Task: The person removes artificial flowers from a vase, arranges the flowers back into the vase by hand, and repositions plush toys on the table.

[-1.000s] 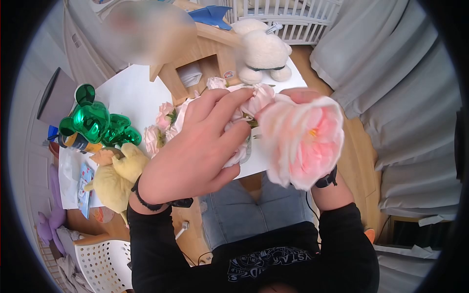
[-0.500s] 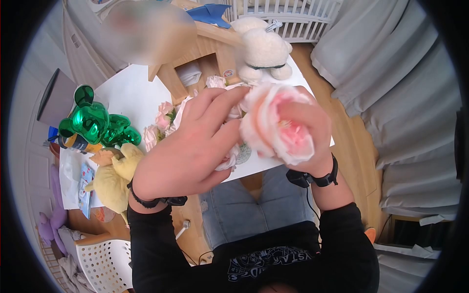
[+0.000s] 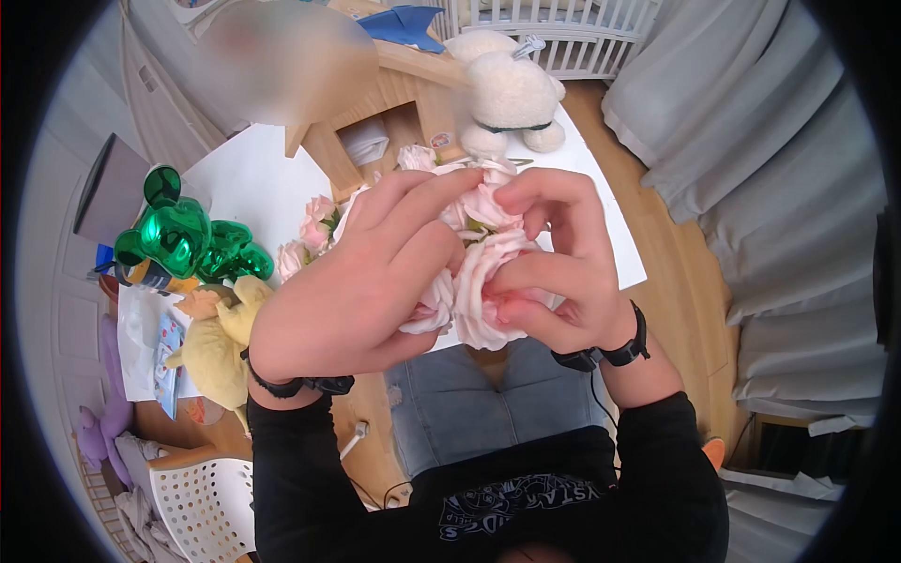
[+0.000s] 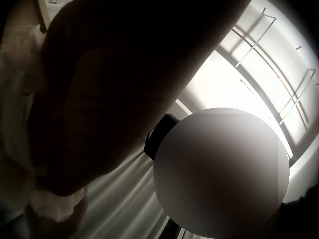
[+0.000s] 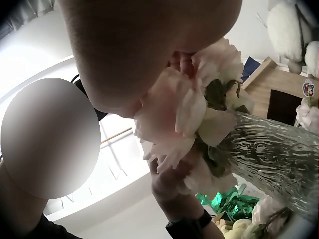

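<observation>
Several pale pink roses stand in a ribbed clear glass vase (image 5: 279,154), seen in the right wrist view. My left hand (image 3: 352,291) arches over the bunch in the head view, thumb and fingers bent around one pink rose (image 3: 432,305). One of its fingertips touches a rose (image 3: 495,174) farther back. My right hand (image 3: 572,272) is at the nearest large rose (image 3: 479,319), with thumb and finger pinching its petals near the centre. Its other fingers curl above the blooms. In the left wrist view, my left hand is a dark shape with pale petals (image 4: 57,204) below it.
A wooden toy house (image 3: 375,108) and a white plush toy (image 3: 511,94) stand at the back of the white table (image 3: 615,244). At left are a shiny green bear figure (image 3: 174,235) and a yellow plush toy (image 3: 216,342). More pink flowers (image 3: 317,220) lie left of the bunch.
My right hand has brought the large pink rose left to the bunch, and its fingers have shifted onto the petals. The left hand has stayed nearly in place.
</observation>
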The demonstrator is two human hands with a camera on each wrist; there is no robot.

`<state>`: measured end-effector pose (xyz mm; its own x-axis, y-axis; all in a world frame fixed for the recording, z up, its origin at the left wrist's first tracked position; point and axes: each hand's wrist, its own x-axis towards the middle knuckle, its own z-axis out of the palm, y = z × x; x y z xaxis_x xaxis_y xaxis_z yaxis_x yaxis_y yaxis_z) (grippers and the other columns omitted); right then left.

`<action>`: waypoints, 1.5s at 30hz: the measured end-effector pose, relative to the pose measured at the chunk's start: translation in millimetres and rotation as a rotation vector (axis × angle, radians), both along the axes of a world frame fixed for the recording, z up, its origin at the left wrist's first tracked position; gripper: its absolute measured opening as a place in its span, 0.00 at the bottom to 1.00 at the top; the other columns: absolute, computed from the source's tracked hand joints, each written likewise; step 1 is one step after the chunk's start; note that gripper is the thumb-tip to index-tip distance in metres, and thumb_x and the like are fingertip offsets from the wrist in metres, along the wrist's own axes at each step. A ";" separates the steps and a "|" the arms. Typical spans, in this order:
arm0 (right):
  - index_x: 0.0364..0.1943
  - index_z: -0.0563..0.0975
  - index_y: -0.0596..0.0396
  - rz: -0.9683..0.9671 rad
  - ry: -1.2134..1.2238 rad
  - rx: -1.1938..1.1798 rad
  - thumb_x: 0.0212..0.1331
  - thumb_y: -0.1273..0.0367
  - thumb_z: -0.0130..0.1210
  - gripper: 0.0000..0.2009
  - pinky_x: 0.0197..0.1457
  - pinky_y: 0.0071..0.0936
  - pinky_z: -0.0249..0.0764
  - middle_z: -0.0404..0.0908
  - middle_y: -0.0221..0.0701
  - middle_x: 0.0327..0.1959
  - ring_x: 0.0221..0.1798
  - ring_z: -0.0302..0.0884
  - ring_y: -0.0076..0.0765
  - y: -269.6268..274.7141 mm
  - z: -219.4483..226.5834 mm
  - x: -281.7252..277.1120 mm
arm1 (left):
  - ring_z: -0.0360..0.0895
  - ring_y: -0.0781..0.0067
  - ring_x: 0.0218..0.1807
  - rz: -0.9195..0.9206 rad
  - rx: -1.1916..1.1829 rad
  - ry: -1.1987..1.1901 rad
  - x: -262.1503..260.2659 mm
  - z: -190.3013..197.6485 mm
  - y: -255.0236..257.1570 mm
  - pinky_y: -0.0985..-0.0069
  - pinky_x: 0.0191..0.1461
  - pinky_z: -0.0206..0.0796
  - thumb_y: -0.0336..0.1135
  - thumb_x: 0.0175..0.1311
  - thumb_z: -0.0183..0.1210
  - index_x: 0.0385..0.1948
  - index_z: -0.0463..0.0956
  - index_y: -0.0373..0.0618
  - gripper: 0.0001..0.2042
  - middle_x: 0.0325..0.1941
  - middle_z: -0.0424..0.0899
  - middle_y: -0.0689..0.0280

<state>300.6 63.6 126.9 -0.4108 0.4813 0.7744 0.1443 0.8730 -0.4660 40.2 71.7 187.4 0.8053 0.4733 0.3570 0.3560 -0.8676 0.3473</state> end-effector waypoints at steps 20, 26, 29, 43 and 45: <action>0.44 0.86 0.56 -0.191 0.003 0.112 0.49 0.72 0.69 0.15 0.55 0.42 0.79 0.81 0.47 0.57 0.53 0.81 0.52 2.1 -16.2 -1.5 | 0.82 0.53 0.55 0.152 -0.189 -0.165 -8.2 5.4 14.2 0.65 0.61 0.74 0.22 0.59 0.66 0.46 0.82 0.38 0.12 0.58 0.84 0.55; 0.42 0.84 0.59 -0.108 0.080 0.181 0.49 0.76 0.67 0.13 0.57 0.44 0.83 0.82 0.47 0.54 0.58 0.84 0.56 7.6 -21.9 -6.5 | 0.82 0.48 0.56 0.217 -0.191 -0.124 -9.3 5.4 11.7 0.64 0.61 0.75 0.24 0.59 0.66 0.52 0.81 0.39 0.17 0.57 0.83 0.54; 0.41 0.83 0.59 -0.114 0.061 0.182 0.50 0.75 0.70 0.13 0.58 0.44 0.83 0.82 0.45 0.54 0.59 0.84 0.57 6.7 -21.7 -7.5 | 0.82 0.44 0.56 0.222 -0.191 -0.103 -11.1 1.0 13.1 0.63 0.61 0.75 0.25 0.59 0.66 0.54 0.80 0.38 0.20 0.58 0.83 0.51; 0.47 0.88 0.57 -0.162 -0.024 0.203 0.54 0.67 0.73 0.17 0.57 0.44 0.83 0.80 0.45 0.56 0.57 0.81 0.54 1.2 -17.1 -4.0 | 0.80 0.52 0.59 0.253 -0.229 -0.177 -8.3 1.1 11.7 0.65 0.66 0.73 0.24 0.55 0.66 0.58 0.79 0.32 0.25 0.59 0.79 0.53; 0.47 0.88 0.56 -0.153 0.002 0.201 0.54 0.66 0.73 0.17 0.57 0.44 0.83 0.80 0.46 0.58 0.58 0.81 0.54 1.4 -18.1 -4.9 | 0.78 0.51 0.61 0.268 -0.223 -0.192 -6.0 4.3 5.2 0.65 0.69 0.71 0.24 0.54 0.66 0.62 0.77 0.32 0.28 0.61 0.77 0.52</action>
